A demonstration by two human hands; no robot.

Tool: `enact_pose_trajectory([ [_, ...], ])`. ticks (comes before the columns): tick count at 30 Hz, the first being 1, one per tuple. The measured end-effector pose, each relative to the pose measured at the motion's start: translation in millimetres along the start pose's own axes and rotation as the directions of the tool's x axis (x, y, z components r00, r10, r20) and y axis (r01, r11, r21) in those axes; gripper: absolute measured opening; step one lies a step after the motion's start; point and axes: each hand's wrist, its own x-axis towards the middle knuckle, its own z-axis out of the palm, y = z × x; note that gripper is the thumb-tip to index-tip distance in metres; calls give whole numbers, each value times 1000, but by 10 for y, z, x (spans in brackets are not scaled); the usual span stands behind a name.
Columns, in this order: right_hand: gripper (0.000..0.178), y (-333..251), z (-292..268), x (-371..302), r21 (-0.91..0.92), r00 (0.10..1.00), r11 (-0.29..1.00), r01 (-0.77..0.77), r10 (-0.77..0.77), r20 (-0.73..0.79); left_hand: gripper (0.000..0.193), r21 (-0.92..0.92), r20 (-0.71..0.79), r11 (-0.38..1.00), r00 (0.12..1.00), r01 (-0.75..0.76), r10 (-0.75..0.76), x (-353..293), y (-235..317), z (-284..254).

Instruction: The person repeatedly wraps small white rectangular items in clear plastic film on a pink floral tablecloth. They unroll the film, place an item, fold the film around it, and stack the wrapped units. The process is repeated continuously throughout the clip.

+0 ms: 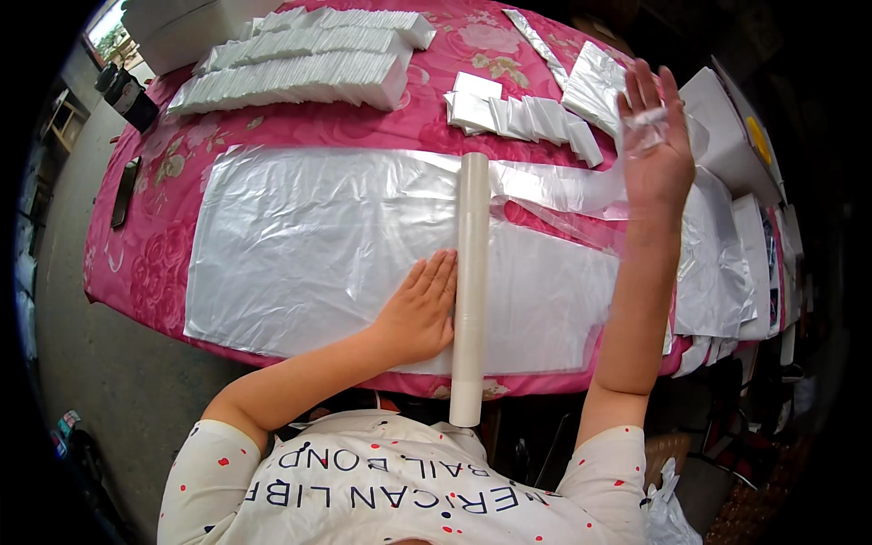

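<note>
A stack of flat translucent plastic bags [309, 245] with handle cut-outs lies across the table. Over it, pointing away from me, rests a long pale tube [471, 272] whose near end juts past the table edge. My left hand [418, 309] lies flat on the bags, fingers straight and close together, right against the tube's left side. Raised at the far right, my right hand [656, 150] has its palm turned up and fingers stretched out. A crumpled bit of clear film [647, 129] lies across that palm, and thin film trails beside the wrist.
Rows of small folded white packets [300, 77] stand at the back left; a fanned group of packets [522, 116] lies nearer the middle. A phone [126, 193] and a black bottle [127, 97] are at the left edge. White boxes [731, 136] and loose plastic crowd the right side.
</note>
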Motion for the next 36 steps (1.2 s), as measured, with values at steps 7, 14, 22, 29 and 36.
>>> enact_pose_trajectory([
  [7,37,1486,1933,-1111,-361,797,932,-18,232,558,59,-178,-113,982,992,-70,51,35,27,-52],
  [14,61,2698,2215,-2012,-696,578,608,381,431,693,54,75,-99,997,994,-33,41,59,24,139],
  [22,62,1293,1409,-1800,-413,414,779,472,217,884,54,-357,-324,932,944,-60,-63,22,-152,-115],
  [29,42,457,-392,-1678,-721,705,505,475,273,655,57,-944,283,-295,822,147,-495,867,-658,-329],
  [36,59,529,-593,-1809,-717,513,464,521,500,697,61,-905,376,-398,728,154,-574,1025,-735,-464],
])
